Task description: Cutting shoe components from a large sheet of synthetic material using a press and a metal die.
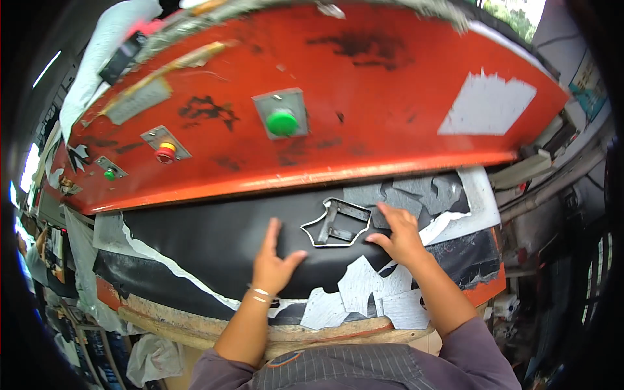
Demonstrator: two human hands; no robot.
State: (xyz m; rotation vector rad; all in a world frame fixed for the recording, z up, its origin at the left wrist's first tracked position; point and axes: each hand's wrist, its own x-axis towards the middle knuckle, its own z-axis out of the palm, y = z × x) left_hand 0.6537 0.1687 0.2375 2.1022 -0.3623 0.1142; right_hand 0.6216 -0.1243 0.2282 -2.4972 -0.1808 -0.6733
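My hands lie open, holding nothing: left hand (272, 260) flat on the black sheet (214, 240), right hand (398, 234) touching the steel cutting die (336, 223). I fear fingers caught under the red press head (312, 97).

A metal cutting die (337, 223) lies on the sheet (214, 237), between both hands, below the press head (364, 84).

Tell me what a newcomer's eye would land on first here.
The big red machine head fills the upper half, with a round green button near its middle. Below it, a metal cutting die lies on black sheet material. The left hand rests flat on the sheet left of the die, and the right hand touches the die's right side.
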